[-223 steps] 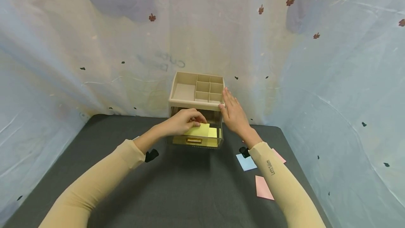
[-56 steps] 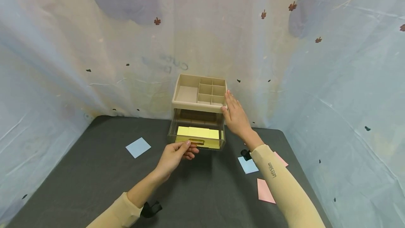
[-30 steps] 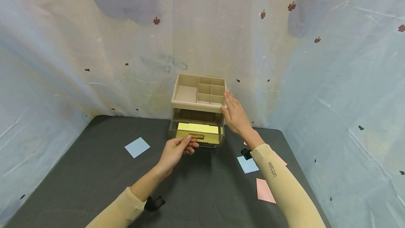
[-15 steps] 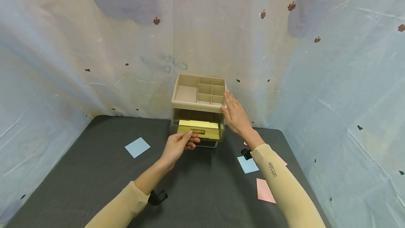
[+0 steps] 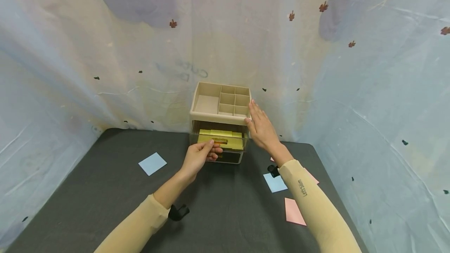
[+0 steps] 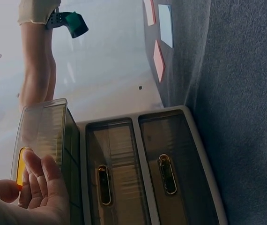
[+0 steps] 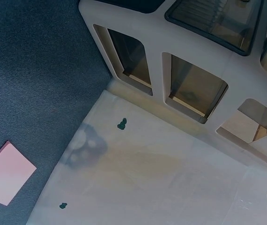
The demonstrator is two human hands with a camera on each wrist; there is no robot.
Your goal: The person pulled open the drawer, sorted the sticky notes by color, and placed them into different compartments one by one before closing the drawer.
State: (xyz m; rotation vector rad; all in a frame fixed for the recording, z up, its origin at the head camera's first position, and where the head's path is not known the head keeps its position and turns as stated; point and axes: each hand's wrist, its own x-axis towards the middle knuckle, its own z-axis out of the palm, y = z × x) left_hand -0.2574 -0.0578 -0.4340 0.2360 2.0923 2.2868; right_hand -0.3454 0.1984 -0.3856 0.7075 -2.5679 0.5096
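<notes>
A cream desk organizer (image 5: pixel 206 104) with a divided top tray stands against the back curtain. Its clear top drawer (image 5: pixel 230 142) is partly pulled out, and yellow sticky notes (image 5: pixel 225 133) lie inside it. My left hand (image 5: pixel 197 157) pinches the drawer's gold handle (image 6: pixel 21 165) between thumb and fingers. My right hand (image 5: pixel 261 128) rests nearly flat against the organizer's right side, fingers straight; only its fingertips (image 6: pixel 28 136) region is blurred behind the clear drawer in the left wrist view.
A blue sticky note (image 5: pixel 152 163) lies left of the organizer on the dark table (image 5: pixel 225 214). To the right, another blue note (image 5: pixel 275 184) and pink notes (image 5: pixel 293 211) lie around my right forearm. Two lower drawers (image 6: pixel 119 145) are pushed in.
Earlier my left hand held yellow notes in the drawer; it then took the handle. Over the last second the drawer has slid inward with that hand. My right hand has stayed put.
</notes>
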